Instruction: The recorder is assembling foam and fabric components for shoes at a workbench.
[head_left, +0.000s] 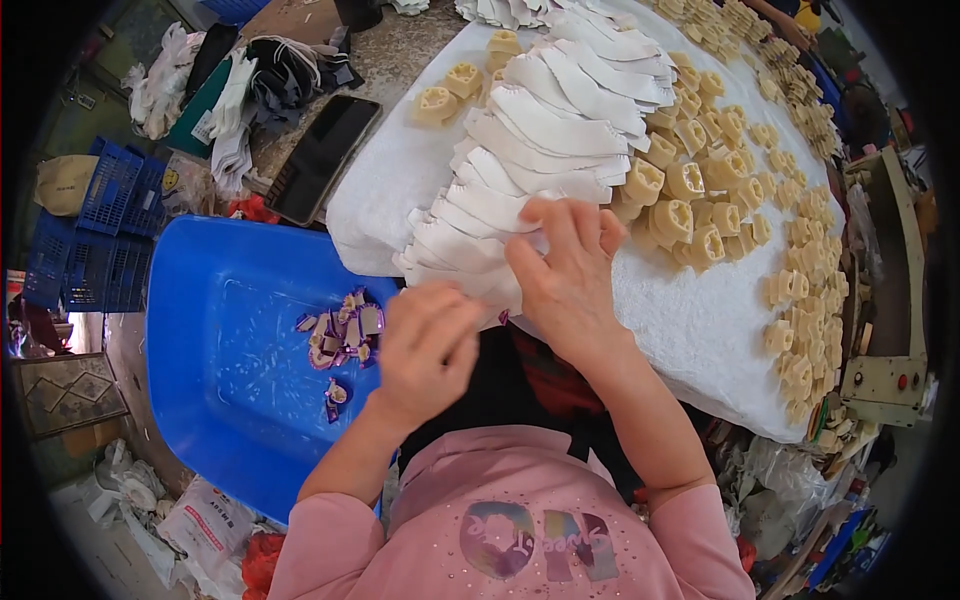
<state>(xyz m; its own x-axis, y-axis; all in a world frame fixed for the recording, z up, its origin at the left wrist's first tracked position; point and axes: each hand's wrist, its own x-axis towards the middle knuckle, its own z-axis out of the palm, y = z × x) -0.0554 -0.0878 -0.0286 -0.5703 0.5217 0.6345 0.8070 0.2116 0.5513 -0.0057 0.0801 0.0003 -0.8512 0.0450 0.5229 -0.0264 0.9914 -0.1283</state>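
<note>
One row of white strips (545, 130) lies to the right of the tub (250, 290), its long axis running away from me and leaning further off from the tub. My right hand (568, 272) is nearer, fingers bent and apart over the strips' near end; my left hand (428, 342), by the tub's right rim, is curled and blurred, and I cannot tell what either pinches

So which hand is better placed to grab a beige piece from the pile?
Probably your right hand: it's close to the beige pile, while your left hand is farther away, near the blue tub.
</note>
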